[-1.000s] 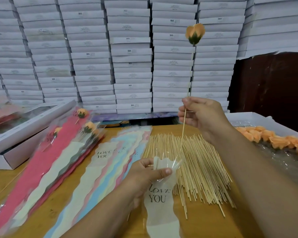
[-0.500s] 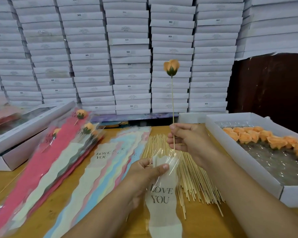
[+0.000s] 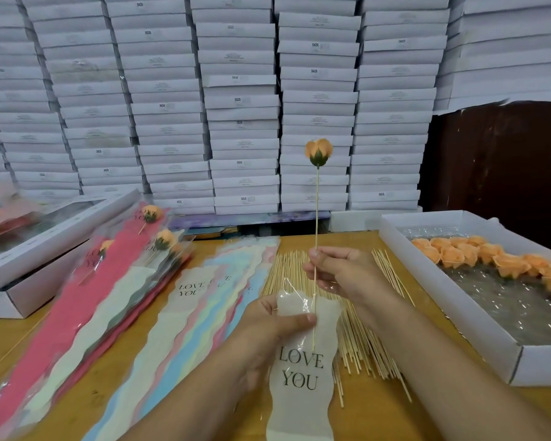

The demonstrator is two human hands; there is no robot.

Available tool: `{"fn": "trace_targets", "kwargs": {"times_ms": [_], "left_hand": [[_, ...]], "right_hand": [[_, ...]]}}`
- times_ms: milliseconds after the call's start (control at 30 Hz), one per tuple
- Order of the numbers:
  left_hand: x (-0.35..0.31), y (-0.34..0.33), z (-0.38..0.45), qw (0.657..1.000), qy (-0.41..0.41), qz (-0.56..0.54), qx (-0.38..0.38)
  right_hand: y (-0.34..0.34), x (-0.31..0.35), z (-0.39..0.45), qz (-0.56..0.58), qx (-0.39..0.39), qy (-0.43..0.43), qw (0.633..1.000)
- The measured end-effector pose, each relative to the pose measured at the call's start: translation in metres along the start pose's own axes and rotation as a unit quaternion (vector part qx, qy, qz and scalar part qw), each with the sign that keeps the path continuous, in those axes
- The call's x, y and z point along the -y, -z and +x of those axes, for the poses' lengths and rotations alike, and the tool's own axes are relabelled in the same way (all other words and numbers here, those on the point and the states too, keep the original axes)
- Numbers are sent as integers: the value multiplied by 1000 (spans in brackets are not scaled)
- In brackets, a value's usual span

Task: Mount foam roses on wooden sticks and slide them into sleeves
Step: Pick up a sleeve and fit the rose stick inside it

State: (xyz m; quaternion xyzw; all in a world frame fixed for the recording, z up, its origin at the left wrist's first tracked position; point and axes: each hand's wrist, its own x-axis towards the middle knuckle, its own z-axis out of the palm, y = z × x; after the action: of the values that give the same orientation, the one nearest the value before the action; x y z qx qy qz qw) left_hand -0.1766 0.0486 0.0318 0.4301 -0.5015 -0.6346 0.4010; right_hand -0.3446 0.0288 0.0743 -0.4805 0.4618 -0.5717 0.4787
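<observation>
White boxes (image 3: 242, 90) are filling the back wall, their labels too small to read. On the counter (image 3: 77, 393), the spare sleeves (image 3: 185, 313) and loose sticks (image 3: 360, 338) are lying within easy reach. The left hand (image 3: 268, 326) is pinching the sleeve (image 3: 303, 377) at its mouth, seemingly keeping it open (its bottom is cut off). The right hand (image 3: 341, 272), fingers curled, is gripping the stick (image 3: 317, 211) upright, rose (image 3: 318, 151) on top, its tip already inside.

Orange rose (image 3: 318, 151), cream black-lettered sleeve (image 3: 303, 374), white boxes (image 3: 242, 106)
</observation>
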Motion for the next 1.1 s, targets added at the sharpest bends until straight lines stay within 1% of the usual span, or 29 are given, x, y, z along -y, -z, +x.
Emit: {"fn": "trace_targets", "kwargs": {"times_ms": [67,167,333,467,600,800,967,1100], "left_hand": [[1,-1,0,1000,-3,-1,-7],[3,-3,-1,1000,1,-1,-10],[2,-7,-5,1000,14,-5,-10],[0,-5,-7,1000,17,-5,7],[-6,-3,-6,1000,18,-18,-9],[-4,-2,-8,999,24,-21,3],[-2,-3,-11,999,38,-14,21],[-3,-5,-13,999,39,-4,26]], "right_hand": [[0,0,0,-2,-3,2,1000],[0,3,3,-41,-25,21,999],[6,11,8,-76,-37,96,992],[12,8,7,-129,-11,107,986],[14,1,-1,-154,14,110,982],[17,-2,-10,-146,45,106,983],[25,13,2,-92,-7,96,991],[29,15,2,-95,-2,83,992]]}}
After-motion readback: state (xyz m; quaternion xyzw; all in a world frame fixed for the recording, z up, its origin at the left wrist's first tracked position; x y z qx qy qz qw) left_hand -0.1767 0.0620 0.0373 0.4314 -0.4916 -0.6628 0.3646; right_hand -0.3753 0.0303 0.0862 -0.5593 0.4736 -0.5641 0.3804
